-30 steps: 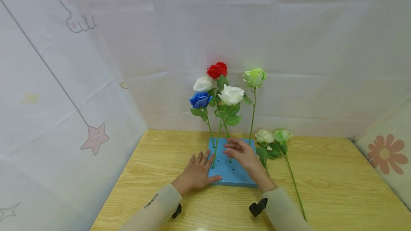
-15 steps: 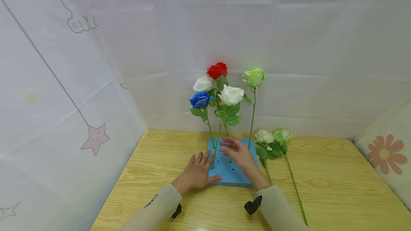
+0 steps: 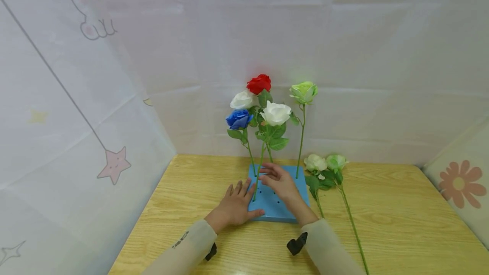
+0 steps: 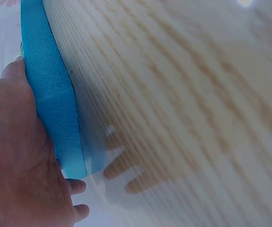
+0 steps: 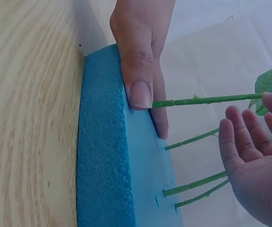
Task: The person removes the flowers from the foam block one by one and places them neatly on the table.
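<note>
A blue foam block lies on the table with several artificial roses standing in its holes. My left hand rests on the block's left front edge, fingers spread; in the right wrist view its thumb lies by the base of the nearest stem. My right hand is over the block, fingers loosely bent and apart, right at that front stem, and its thumb overlaps the stem in the right wrist view. Upright are a red rose, a blue rose, two white roses and a green rose.
To the right of the block, a cream rose and a pale green rose lie on the wooden table. A white printed curtain hangs behind the table and along its sides.
My right hand has shifted left across the block toward the front stem. The left hand and the standing roses have kept their places.
</note>
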The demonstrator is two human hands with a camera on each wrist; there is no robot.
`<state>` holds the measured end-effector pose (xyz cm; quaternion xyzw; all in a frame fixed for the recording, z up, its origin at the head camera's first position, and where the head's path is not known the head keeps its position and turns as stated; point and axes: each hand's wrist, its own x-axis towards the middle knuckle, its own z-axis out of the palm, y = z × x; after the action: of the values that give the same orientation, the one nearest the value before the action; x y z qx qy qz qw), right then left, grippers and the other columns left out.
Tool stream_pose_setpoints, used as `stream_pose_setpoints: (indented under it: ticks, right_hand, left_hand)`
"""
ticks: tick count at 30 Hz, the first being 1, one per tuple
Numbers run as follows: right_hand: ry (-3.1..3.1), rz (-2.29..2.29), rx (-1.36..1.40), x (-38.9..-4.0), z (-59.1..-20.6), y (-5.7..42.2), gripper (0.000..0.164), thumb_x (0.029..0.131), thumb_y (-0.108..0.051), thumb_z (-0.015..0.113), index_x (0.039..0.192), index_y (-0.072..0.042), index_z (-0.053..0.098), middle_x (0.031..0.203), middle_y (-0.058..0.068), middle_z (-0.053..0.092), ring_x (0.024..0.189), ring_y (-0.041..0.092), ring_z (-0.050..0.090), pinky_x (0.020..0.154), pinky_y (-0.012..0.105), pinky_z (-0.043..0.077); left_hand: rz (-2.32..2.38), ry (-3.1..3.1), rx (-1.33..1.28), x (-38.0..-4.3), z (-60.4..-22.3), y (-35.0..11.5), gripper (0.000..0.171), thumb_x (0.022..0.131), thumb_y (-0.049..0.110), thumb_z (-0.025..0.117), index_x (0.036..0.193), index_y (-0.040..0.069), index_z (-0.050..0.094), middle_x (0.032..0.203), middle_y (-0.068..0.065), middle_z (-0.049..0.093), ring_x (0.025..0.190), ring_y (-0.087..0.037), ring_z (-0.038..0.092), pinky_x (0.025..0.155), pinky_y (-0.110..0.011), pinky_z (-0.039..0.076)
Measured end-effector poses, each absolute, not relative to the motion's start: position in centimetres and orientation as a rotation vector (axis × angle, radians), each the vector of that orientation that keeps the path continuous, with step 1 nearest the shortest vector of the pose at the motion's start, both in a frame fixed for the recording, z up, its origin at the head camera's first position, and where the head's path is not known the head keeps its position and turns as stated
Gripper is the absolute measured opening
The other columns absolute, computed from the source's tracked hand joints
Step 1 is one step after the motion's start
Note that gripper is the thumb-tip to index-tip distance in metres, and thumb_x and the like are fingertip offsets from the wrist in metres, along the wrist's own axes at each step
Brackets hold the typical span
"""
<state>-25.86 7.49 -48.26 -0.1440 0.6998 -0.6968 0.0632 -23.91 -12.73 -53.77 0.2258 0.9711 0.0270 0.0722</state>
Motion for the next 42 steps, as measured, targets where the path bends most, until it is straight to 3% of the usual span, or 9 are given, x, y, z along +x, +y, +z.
stream_pose_setpoints:
  ticks: [7,11,19,24,28,39,42]
  right_hand:
    - [2.116,-2.087,-0.475,-25.8,-48.3,6.8,0.054,0.098,-0.014,0.07,0.147,-0.005,0.05,0.139,0.024,0.058,0.122,0.033,0.063,0.098,0.043,0.054]
    - [2.103,-2.078,-0.505,-25.8,-48.3,6.6,0.051,0.098,-0.014,0.069,0.145,-0.007,0.052,0.138,0.024,0.059,0.12,0.03,0.064,0.099,0.044,0.054]
    - [2.01,-2.128,-0.528,-25.7,-48.4,6.0,0.045,0.099,-0.01,0.068,0.142,-0.008,0.056,0.137,0.026,0.059,0.122,0.039,0.062,0.104,0.056,0.048]
    - [2.002,-2.125,-0.546,-25.7,-48.7,5.8,0.042,0.101,-0.007,0.063,0.142,-0.008,0.056,0.136,0.028,0.058,0.125,0.046,0.058,0.104,0.053,0.049]
    - [1.997,-2.132,-0.549,-25.8,-48.9,5.7,0.04,0.101,-0.007,0.063,0.14,-0.009,0.058,0.13,0.023,0.063,0.124,0.049,0.056,0.103,0.051,0.05]
    - [2.023,-2.143,-0.521,-25.7,-49.0,5.7,0.035,0.1,-0.011,0.065,0.135,-0.002,0.062,0.124,0.026,0.066,0.12,0.049,0.06,0.098,0.044,0.054]
    - [2.025,-2.149,-0.524,-25.7,-48.9,5.8,0.037,0.1,-0.013,0.065,0.135,-0.001,0.062,0.124,0.02,0.068,0.12,0.048,0.06,0.097,0.042,0.055]
  left_hand:
    - [0.111,2.909,0.681,-23.5,-52.9,-12.6,0.1,0.091,0.085,0.025,0.165,0.018,0.011,0.171,-0.008,0.004,0.154,-0.039,0.016,0.121,-0.061,0.016]
    - [0.113,2.907,0.68,-23.4,-52.7,-12.6,0.1,0.092,0.084,0.025,0.165,0.018,0.01,0.171,-0.007,0.004,0.154,-0.039,0.016,0.121,-0.06,0.017]
    - [0.113,2.911,0.686,-23.4,-52.9,-12.6,0.101,0.092,0.085,0.024,0.165,0.018,0.009,0.171,-0.006,0.003,0.154,-0.039,0.015,0.121,-0.061,0.016]
    - [0.109,2.916,0.683,-23.3,-52.8,-12.5,0.1,0.092,0.084,0.026,0.165,0.018,0.011,0.171,-0.006,0.004,0.154,-0.039,0.016,0.121,-0.061,0.016]
    - [0.102,2.919,0.677,-23.3,-52.5,-12.4,0.099,0.092,0.084,0.027,0.165,0.018,0.012,0.171,-0.006,0.006,0.154,-0.039,0.017,0.121,-0.061,0.017]
    - [0.115,2.901,0.667,-23.6,-53.0,-12.5,0.101,0.092,0.084,0.025,0.165,0.016,0.009,0.171,-0.007,0.002,0.155,-0.04,0.013,0.121,-0.062,0.014]
    - [0.112,2.897,0.663,-23.7,-53.2,-12.5,0.102,0.091,0.086,0.022,0.165,0.018,0.006,0.171,-0.005,-0.002,0.155,-0.039,0.011,0.122,-0.062,0.013]
